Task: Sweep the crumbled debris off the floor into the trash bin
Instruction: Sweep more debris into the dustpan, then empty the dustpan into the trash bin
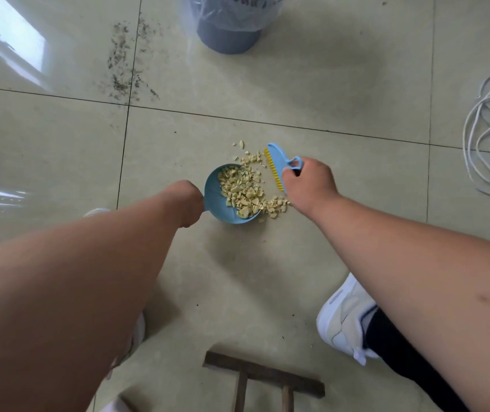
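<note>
The left hand point(188, 202) grips the dustpan point(232, 194) flat on the floor point(297, 263), mouth facing the crumbs point(245, 188). The right hand point(309, 181) clenches the brush point(279, 165) behind them, to push them in. Most already lie inside; the bin point(229, 28) waits beyond.

Floor: pale glossy tiles point(297, 69), dark grout lines. Dark speckled smudge point(125, 60) straddling a grout line, upper left. White cord point(487, 135), loosely coiled, at right edge. White shoe point(348, 319) lower right, dark trouser leg point(401, 358) above it. Brown wooden frame point(261, 379) at bottom edge, partly cut off.
</note>
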Tool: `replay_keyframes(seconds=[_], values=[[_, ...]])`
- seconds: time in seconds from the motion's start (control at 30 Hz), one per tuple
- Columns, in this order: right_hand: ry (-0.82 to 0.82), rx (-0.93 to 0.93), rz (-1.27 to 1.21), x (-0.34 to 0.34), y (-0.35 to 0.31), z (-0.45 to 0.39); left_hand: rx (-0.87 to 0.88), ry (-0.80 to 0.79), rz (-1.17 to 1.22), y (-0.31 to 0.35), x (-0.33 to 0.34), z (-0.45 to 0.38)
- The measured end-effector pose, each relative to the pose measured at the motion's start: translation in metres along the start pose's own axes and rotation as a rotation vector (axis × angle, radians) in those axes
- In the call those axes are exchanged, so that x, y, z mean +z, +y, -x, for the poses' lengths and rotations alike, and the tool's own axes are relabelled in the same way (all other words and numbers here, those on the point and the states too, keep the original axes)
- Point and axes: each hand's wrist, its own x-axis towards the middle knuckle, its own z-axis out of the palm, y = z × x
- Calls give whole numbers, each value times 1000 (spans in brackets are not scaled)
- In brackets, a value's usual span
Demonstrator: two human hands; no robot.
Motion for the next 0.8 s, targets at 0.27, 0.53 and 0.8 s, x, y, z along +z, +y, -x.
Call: replay_keyframes(seconds=[0.27, 0.53, 0.8], values=[[-45, 57, -3, -6, -6, 3, 87, 2, 187, 7, -4, -2], [-25, 12, -81, -30, -35, 10, 112, 40, 218, 18, -26, 18], [83, -132, -84, -99, -79, 8, 157, 107, 247, 39, -85, 63]])
